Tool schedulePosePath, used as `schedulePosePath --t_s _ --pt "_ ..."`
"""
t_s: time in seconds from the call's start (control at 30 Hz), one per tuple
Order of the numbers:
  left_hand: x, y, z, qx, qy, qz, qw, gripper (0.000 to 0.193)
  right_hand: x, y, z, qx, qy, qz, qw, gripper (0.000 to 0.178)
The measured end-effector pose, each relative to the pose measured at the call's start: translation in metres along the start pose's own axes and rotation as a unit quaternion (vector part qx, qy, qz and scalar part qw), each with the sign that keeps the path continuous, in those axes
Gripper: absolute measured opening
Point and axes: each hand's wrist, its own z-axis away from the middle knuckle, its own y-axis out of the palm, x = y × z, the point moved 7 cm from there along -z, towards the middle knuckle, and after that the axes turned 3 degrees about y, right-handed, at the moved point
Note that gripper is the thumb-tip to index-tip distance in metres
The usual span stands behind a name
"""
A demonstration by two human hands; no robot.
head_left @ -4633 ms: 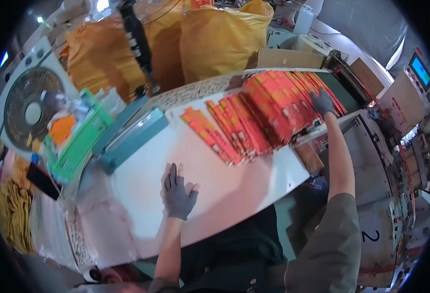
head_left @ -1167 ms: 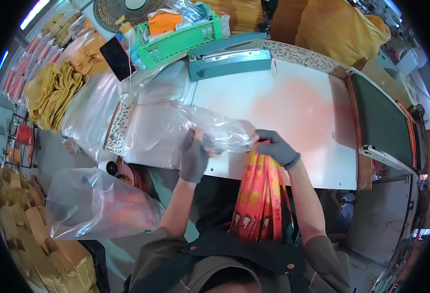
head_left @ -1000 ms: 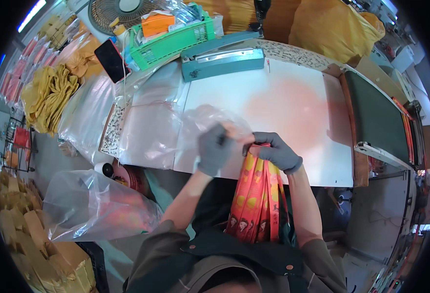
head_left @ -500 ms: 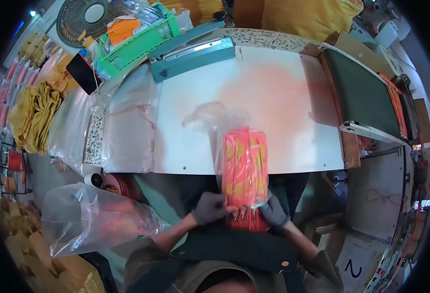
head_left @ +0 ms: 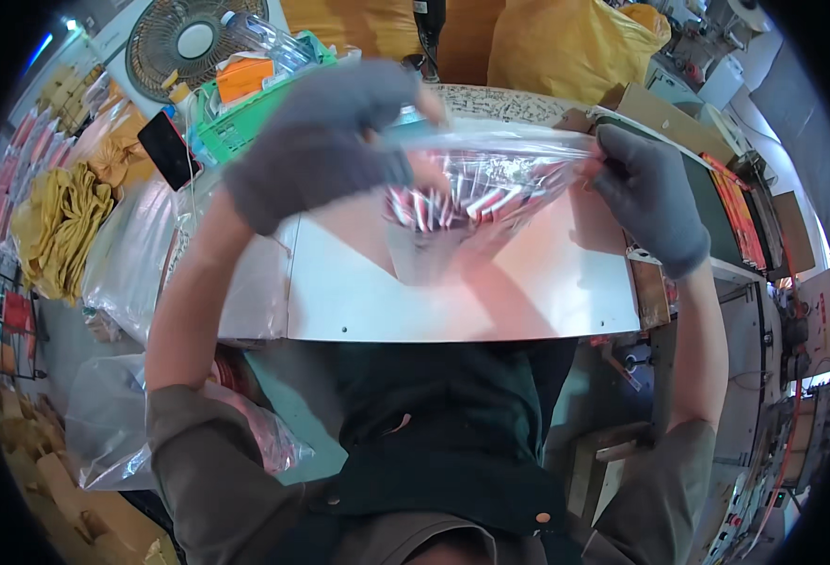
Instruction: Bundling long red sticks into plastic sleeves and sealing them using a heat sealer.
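Note:
A clear plastic bag (head_left: pixel 537 179) with red, white-striped items inside hangs over the white table, its upper edge stretched between my hands. My right hand (head_left: pixel 655 198), in a grey glove with bare fingertips, pinches the right corner of that edge. At the other end my left hand (head_left: pixel 325 141), gloved alike, is closed at the bag's edge, blurred by motion. Behind it, the teal bar sealer (head_left: pixel 413 117) is mostly hidden. What exactly the striped items are, I cannot make out.
A green basket (head_left: pixel 231 132) with a bottle and an orange box stands at the back left, beside a phone (head_left: pixel 165 151) and a fan (head_left: pixel 193 42). Flat plastic bags (head_left: pixel 132 254) lie left on the white table (head_left: pixel 434 315). A dark green belt (head_left: pixel 716 202) borders the right.
Both hands have risen from my lap to above the table and spread apart. The bag, upright and near me before, is now farther away with its edge pulled wide.

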Motion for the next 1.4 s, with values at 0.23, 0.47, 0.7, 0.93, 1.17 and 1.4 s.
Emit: schedulePosePath --t_s 0.23,0.47,0.7,0.93,1.17,1.4 --pt "-0.04 0.008 0.004 -0.08 0.073 -0.169 0.98 0.018 0.047 0.079 -0.022 0.063 -0.154 -0.008 0.986 0.028" --pt "0.078 0.117 0.075 -0.081 -0.376 0.433 0.815 0.063 0.017 0.117 -0.123 -0.005 -0.1 -0.187 0.977 0.025" --pt "0.208 0.219 0.105 -0.092 -0.492 0.546 0.672 0.04 -0.144 0.258 -0.207 -0.071 0.154 -0.096 0.981 0.08" --pt "0.3 0.222 0.136 -0.178 -0.5 0.514 0.674 0.028 -0.161 0.285 -0.239 -0.112 0.119 -0.175 0.971 0.041" --pt "0.31 0.245 0.147 -0.198 -0.435 0.619 0.623 0.023 -0.193 0.332 -0.224 -0.1 0.153 -0.09 0.979 0.023" --pt "0.325 0.247 0.166 -0.178 -0.457 0.608 0.624 0.043 -0.174 0.327 -0.23 -0.054 0.204 -0.063 0.976 0.025"
